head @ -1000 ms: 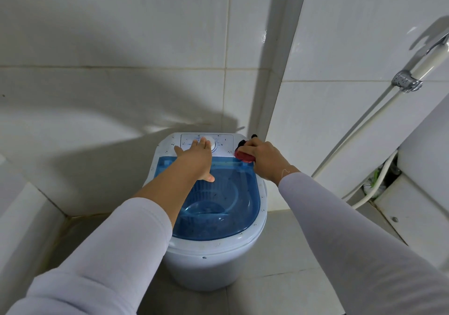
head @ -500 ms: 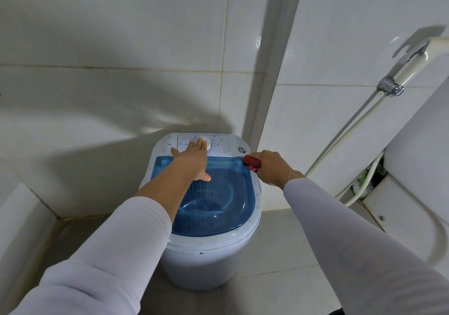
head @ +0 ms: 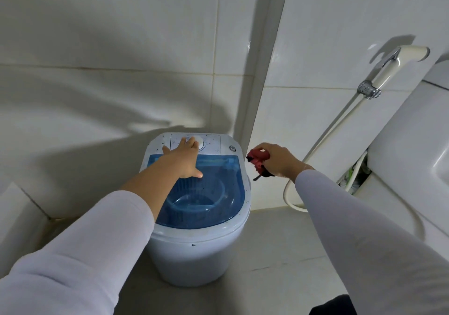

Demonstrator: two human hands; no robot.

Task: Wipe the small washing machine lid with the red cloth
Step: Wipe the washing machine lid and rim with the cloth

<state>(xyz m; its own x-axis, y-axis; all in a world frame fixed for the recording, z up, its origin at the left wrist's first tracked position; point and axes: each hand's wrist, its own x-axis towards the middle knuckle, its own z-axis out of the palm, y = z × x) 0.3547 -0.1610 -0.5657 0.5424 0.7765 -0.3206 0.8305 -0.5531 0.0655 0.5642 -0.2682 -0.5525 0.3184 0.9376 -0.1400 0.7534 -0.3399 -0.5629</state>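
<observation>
A small white washing machine [head: 194, 254] stands on the floor in a tiled corner. Its see-through blue lid [head: 218, 198] is down, speckled with dark spots. My left hand [head: 183, 158] lies flat, fingers spread, across the lid's back edge, with the fingertips on the white control panel [head: 211, 142]. My right hand [head: 278, 160] is off the machine, in the air just right of its rim, closed on the bunched red cloth [head: 258, 159]. A dark bit of the cloth hangs below the fist.
A white bidet sprayer [head: 388, 69] hangs in a wall clip at the right, its hose [head: 315, 149] looping down behind my right hand. A white toilet [head: 418, 144] fills the right edge. A low tiled ledge [head: 17, 217] runs along the left.
My right hand has pulled the red cloth off the machine's back right corner and out to the right of the rim. My left hand has stayed flat on the lid.
</observation>
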